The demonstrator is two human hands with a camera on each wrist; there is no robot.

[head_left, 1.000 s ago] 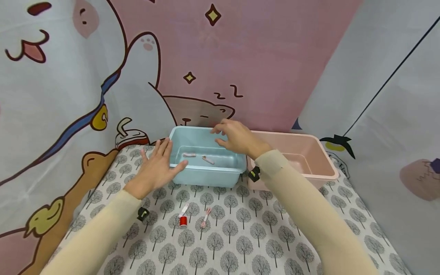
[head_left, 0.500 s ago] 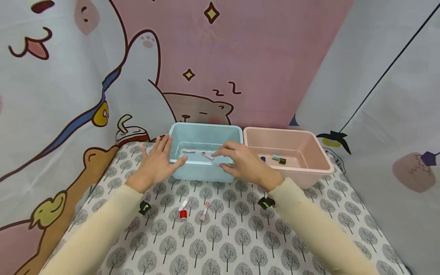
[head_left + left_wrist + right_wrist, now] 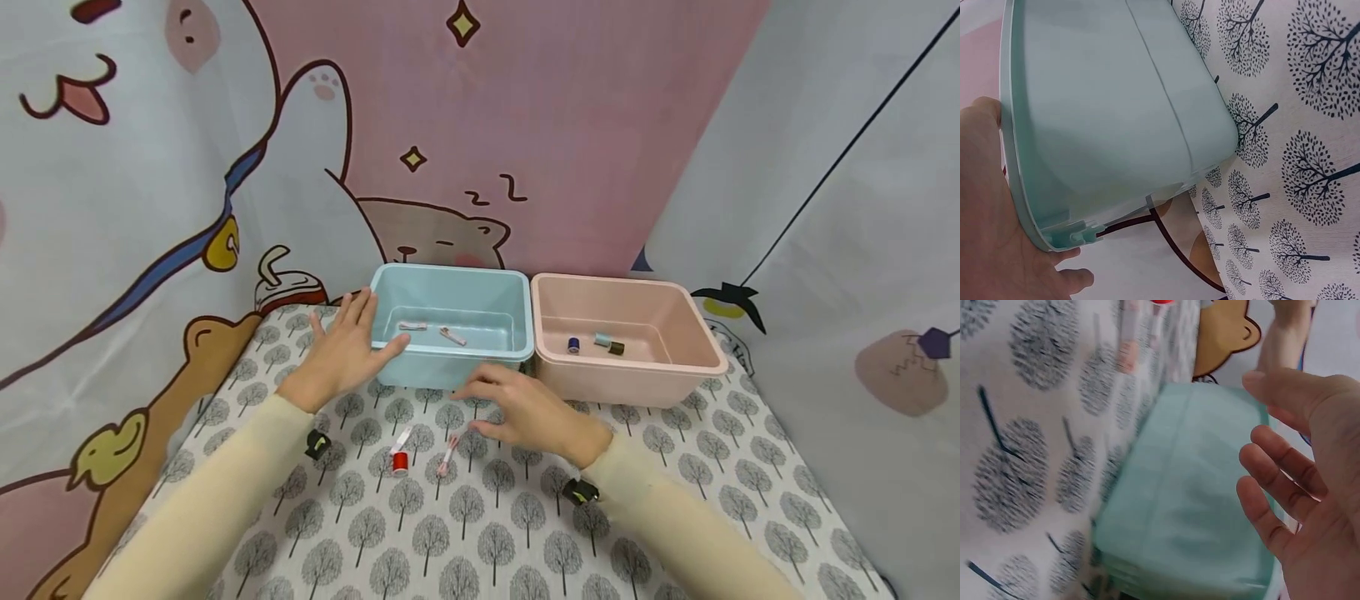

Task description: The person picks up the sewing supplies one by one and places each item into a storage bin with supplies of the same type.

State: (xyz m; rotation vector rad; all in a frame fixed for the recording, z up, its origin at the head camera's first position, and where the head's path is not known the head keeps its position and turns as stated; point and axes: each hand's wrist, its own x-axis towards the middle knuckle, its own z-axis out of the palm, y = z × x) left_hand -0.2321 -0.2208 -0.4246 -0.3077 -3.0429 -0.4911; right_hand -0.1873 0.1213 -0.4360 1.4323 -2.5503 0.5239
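Observation:
My left hand (image 3: 337, 354) rests on the left front corner of the light blue bin (image 3: 450, 367), fingers spread straight and thumb along the rim. Inside that bin lie two small pinkish bundles, one at the left (image 3: 412, 326) and a second bundle (image 3: 452, 336) to its right. My right hand (image 3: 525, 412) hovers in front of the bin, fingers loosely bent and nothing between them. Just left of its fingertips, a thin pink bundle (image 3: 448, 454) lies on the cloth. A red thread spool (image 3: 401, 464) and a narrow white strip (image 3: 401, 439) lie further left.
A pink bin (image 3: 630, 379) stands right of the blue one. It holds a dark blue spool (image 3: 573, 345), a light blue spool (image 3: 602, 339) and a dark green spool (image 3: 617, 348). A tree-patterned cloth (image 3: 495, 521) covers the table, with a printed curtain (image 3: 585, 150) behind.
My right hand has come from above the blue bin, down and toward me, to the cloth near the pink bundle. My left hand has stayed at the bin's corner.

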